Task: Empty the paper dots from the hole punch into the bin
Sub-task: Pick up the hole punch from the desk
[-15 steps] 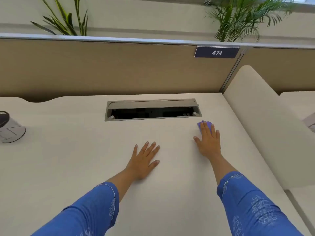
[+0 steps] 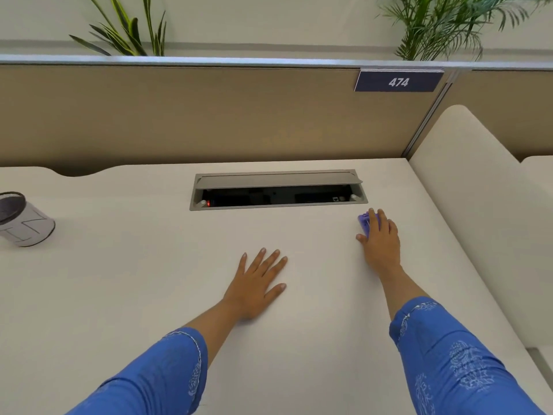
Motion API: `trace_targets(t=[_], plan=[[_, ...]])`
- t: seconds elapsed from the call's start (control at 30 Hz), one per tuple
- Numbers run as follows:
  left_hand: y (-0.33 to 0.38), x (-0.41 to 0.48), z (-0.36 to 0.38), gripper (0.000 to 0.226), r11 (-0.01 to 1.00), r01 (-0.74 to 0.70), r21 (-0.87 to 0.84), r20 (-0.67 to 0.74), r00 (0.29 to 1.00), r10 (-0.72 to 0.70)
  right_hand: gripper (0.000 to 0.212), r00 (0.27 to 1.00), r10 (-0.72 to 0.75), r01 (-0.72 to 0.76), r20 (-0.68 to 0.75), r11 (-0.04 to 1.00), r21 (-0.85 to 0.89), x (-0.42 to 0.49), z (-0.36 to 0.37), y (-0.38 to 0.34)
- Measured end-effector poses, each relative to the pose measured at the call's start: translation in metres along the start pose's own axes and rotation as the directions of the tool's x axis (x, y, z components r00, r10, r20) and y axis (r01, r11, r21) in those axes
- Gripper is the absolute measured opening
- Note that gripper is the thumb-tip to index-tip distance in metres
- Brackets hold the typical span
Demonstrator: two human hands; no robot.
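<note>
A small purple hole punch (image 2: 364, 223) lies on the pale desk (image 2: 134, 280), just in front of the right end of the cable hatch. My right hand (image 2: 380, 238) lies over it, fingers wrapped across its top and thumb at its near left side, so most of it is hidden. My left hand (image 2: 257, 283) rests flat on the desk near the middle, fingers spread, holding nothing. A small white round bin (image 2: 27, 223) with a dark liner stands at the far left of the desk, well away from both hands.
An open grey cable hatch (image 2: 278, 190) is sunk into the desk behind the hands. A tan partition (image 2: 209, 115) with a sign reading 474 walls off the back. A cream divider panel (image 2: 478, 205) rises along the right side.
My right hand has closed down over the purple hole punch, thumb now beside it. The view has shifted slightly. My left hand stays flat in place.
</note>
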State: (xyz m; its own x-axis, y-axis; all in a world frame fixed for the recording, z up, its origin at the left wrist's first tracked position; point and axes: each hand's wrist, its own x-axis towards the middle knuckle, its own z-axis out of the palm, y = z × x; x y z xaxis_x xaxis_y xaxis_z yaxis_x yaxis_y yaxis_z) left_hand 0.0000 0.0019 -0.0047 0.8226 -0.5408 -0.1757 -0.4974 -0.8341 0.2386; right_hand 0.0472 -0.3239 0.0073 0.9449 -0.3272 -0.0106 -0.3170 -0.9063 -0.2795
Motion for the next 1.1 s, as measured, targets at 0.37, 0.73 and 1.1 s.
trace_targets(t=[0.37,0.73,1.1], plan=[[0.001,-0.001,0.001,0.062,1.0,0.012,0.025,0.0,1.0,-0.012,0.078,0.994,0.062,-0.087,0.093,0.948,0.307,0.011,-0.013,0.009],[-0.003,-0.018,-0.027,0.061,0.986,0.081,-0.146,0.071,0.995,-0.071,0.064,0.97,0.197,-0.244,0.145,0.822,0.514,-0.028,-0.044,-0.052],[-0.002,-0.039,-0.12,0.054,0.772,0.166,-0.614,-0.138,0.94,-0.312,0.034,0.792,-0.249,-0.573,0.557,0.009,0.819,-0.099,-0.117,-0.179]])
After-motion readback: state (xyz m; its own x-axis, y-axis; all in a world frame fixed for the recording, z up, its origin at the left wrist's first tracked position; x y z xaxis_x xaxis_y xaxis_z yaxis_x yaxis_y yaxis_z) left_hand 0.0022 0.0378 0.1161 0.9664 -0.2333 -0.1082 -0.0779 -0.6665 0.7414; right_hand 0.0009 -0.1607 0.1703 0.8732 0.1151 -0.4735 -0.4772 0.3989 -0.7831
